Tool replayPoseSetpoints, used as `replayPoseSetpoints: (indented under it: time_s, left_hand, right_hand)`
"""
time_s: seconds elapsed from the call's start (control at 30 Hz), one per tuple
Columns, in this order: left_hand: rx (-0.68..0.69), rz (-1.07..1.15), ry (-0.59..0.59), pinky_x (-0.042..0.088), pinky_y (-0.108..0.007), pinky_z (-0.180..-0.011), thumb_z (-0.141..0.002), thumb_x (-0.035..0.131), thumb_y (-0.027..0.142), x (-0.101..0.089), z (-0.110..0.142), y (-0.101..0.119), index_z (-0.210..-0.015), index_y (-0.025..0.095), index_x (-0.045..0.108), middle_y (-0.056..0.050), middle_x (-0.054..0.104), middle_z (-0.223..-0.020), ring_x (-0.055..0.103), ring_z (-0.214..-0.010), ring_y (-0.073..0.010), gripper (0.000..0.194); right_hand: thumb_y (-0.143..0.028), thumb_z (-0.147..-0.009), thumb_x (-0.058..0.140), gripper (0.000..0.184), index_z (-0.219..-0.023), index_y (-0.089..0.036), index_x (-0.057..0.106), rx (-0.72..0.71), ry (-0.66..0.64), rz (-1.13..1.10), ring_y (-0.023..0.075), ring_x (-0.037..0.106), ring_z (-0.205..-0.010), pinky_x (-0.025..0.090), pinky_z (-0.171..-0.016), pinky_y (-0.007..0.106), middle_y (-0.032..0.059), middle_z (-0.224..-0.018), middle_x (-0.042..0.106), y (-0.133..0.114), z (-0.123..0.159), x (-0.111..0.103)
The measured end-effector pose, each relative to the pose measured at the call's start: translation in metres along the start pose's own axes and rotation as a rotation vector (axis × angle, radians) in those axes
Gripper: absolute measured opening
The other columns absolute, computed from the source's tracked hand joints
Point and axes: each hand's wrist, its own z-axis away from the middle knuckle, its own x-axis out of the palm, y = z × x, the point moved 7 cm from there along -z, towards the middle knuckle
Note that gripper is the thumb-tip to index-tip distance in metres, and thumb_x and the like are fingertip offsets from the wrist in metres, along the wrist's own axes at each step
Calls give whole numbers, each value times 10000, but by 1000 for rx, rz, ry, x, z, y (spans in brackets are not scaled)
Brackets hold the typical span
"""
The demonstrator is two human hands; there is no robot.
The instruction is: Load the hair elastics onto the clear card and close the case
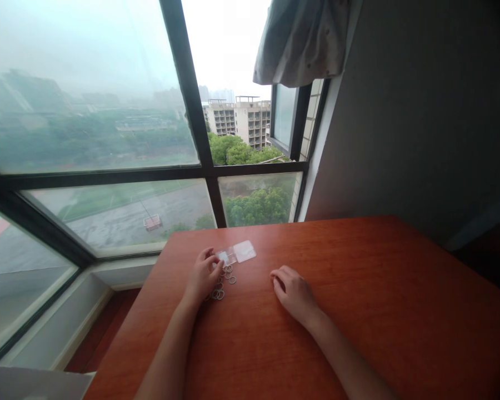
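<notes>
Near the far left of the table, my left hand is curled at the left end of a small clear plastic box. Its thumb and fingertips touch the box and cover part of it. The whitish lid lies folded open to the right. Several pale metal-looking rings are scattered in front of the box, some overlapping and some partly behind my left hand. One ring lies a little apart. My right hand rests on the table to the right, fingers loosely curled in, with nothing visible in them.
The reddish-brown wooden table reaches up to the windows. Dark window frames stand behind it, with one pane open at the right. A curtain hangs above. A grey wall is at the right, and a low sill at the left.
</notes>
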Motion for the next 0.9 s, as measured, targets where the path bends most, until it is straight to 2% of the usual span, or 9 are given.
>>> replayPoseSetpoints:
  time_s: [0.1,0.23,0.33,0.43,0.6,0.77,0.9]
  left_hand:
    - [47,54,-76,456,-403,-992,-867,476,395,16,4,21,-750,169,643,-133,506,-1296,511,-1212,-273,305]
    - [116,91,-133,441,-396,-1017,-883,482,353,32,10,49,-763,174,635,-127,495,-1321,527,-1200,-255,265]
    - [171,113,-174,437,-390,-1020,-893,483,332,43,16,66,-789,175,635,-126,474,-1352,538,-1188,-242,242]
    - [211,127,-190,448,-383,-1007,-890,494,317,49,19,77,-784,174,633,-128,482,-1348,553,-1169,-241,225]
    - [161,116,-143,479,-380,-954,-866,538,329,43,15,71,-755,166,638,-138,522,-1291,595,-1090,-245,222]
    - [64,-70,-7,468,-400,-952,-856,553,403,22,8,53,-730,168,655,-131,544,-1211,584,-1067,-259,286]
    - [39,-167,-28,452,-412,-958,-884,501,434,16,6,46,-810,174,700,-132,556,-1182,578,-1063,-269,335]
  right_hand:
    - [-171,-853,493,239,-1027,-216,650,-36,60,-8,203,561,-1010,450,-911,313,71,-1073,623,3,-2,-1]
    - [-173,-832,502,344,-1155,-204,615,-70,82,52,246,438,-1232,370,-1050,399,86,-1344,511,10,-5,-1]
    - [-168,-842,458,494,-1333,-192,493,-83,37,131,260,294,-1365,322,-1089,440,76,-1479,388,13,-6,4]
    - [-164,-842,434,606,-1442,-194,355,-105,-2,208,266,199,-1416,269,-1116,469,55,-1534,302,11,-7,9]
    - [-241,-881,413,573,-1446,-173,352,-83,-23,259,262,231,-1408,260,-1126,456,70,-1518,334,13,-7,13]
    - [-281,-895,420,528,-1414,-178,408,-61,-42,288,269,252,-1400,262,-1123,451,89,-1511,344,12,-7,13]
    - [-272,-893,422,545,-1431,-190,386,-55,-85,326,295,224,-1406,235,-1120,483,79,-1546,271,5,-11,15]
